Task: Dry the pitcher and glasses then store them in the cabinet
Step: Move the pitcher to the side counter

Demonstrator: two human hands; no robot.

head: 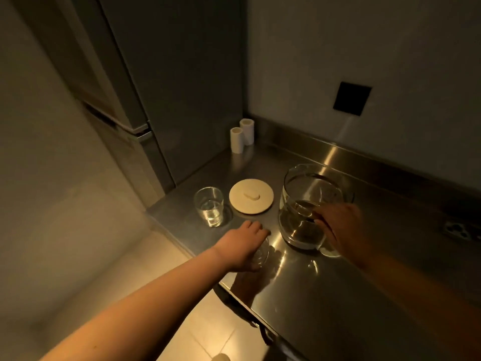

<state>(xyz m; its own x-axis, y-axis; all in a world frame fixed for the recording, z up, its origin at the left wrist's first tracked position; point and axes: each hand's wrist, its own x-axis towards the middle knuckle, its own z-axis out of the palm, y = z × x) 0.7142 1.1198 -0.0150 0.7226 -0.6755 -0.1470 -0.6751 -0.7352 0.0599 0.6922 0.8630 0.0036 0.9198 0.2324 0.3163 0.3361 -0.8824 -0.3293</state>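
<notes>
Your right hand (pixel 335 225) wraps the handle side of the glass pitcher (pixel 309 204), which stands on the steel counter (pixel 364 295) to the right with water in it. Expect it to be heavy, slick and breakable, so support the base too. Your left hand (pixel 244 246) covers a second glass (pixel 261 252) at the near edge; whether its fingers grip it I cannot tell. Another glass (pixel 209 205), part full, stands left of the round lid (pixel 251 196). No writing is readable.
</notes>
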